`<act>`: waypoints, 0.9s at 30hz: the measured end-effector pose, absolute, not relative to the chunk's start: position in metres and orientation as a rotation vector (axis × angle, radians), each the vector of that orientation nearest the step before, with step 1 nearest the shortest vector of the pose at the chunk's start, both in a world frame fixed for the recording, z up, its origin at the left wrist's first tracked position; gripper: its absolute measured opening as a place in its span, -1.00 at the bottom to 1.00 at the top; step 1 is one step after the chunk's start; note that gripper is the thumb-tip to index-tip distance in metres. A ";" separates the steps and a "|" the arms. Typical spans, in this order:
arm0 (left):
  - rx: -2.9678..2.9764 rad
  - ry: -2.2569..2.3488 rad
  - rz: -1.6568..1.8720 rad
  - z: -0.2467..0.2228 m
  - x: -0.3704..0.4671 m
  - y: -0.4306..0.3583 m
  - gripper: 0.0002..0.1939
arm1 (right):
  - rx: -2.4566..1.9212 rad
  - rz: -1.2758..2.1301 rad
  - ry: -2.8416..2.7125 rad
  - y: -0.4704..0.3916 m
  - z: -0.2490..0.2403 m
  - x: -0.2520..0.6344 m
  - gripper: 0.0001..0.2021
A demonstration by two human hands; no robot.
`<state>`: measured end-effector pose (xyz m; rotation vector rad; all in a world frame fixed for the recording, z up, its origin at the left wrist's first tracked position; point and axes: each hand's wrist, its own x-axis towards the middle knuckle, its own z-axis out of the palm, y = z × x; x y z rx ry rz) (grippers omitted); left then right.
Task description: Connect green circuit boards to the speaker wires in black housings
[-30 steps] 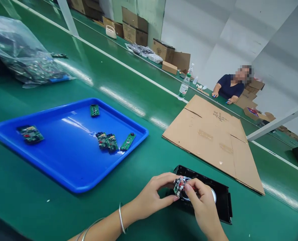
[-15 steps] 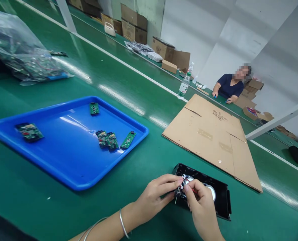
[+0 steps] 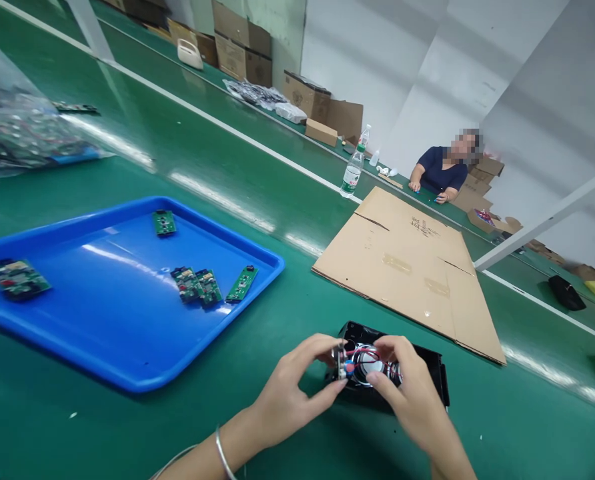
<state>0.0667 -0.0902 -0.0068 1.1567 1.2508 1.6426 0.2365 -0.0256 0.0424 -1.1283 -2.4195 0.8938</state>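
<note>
While my left grip (image 3: 295,388) pinches a small dark circuit board (image 3: 339,363) at the left end of the black plastic housing (image 3: 435,368), my right grip (image 3: 411,388) arches, loosely spread, over thin red wires (image 3: 356,351); whether it holds them, I can't tell. Wires look joined already; the board isn't lying flat inside. Left, rectangular green boards (image 3: 209,289) sit in a blue plastic tray (image 3: 102,327); beyond, flat brown cardboard (image 3: 411,267). My right grip blocks the housing's middle.

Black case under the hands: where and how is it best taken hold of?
I'd take the black case by its right end wall, coming in from the right: that end juts out past the right hand, and its edge looks thin enough to pinch. The left end is crowded by the left hand and the circuit board it holds.
</note>
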 end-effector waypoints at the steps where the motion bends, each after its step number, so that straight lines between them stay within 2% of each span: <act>1: 1.077 1.221 1.614 -0.005 0.064 -0.091 -0.70 | -1.153 0.816 -2.537 -0.022 0.045 0.246 -0.79; 5: 0.800 0.824 1.328 -0.003 0.056 -0.091 -0.69 | -1.178 0.557 -2.910 -0.018 0.035 0.281 -0.80; 8: 0.764 0.613 1.127 -0.006 0.061 -0.093 -0.64 | -1.129 0.350 -2.915 -0.024 0.014 0.294 -0.90; 11: 0.742 0.601 1.078 -0.008 0.074 -0.096 -0.54 | -1.062 0.281 -2.841 -0.033 -0.002 0.290 -0.88; 17: 0.748 0.952 1.292 -0.008 0.082 -0.096 -0.68 | -1.091 0.458 -2.853 -0.045 0.006 0.262 -0.96; 22: 0.750 1.177 1.427 -0.010 0.080 -0.095 -0.65 | -0.997 0.987 -2.708 -0.029 0.030 0.267 -0.73; 24: 0.800 1.249 1.407 -0.014 0.081 -0.096 -0.66 | -0.921 1.100 -2.587 -0.023 0.033 0.270 -0.72; 27: 0.887 1.265 1.379 -0.020 0.083 -0.096 -0.70 | -0.889 1.074 -2.425 -0.021 0.024 0.266 -0.79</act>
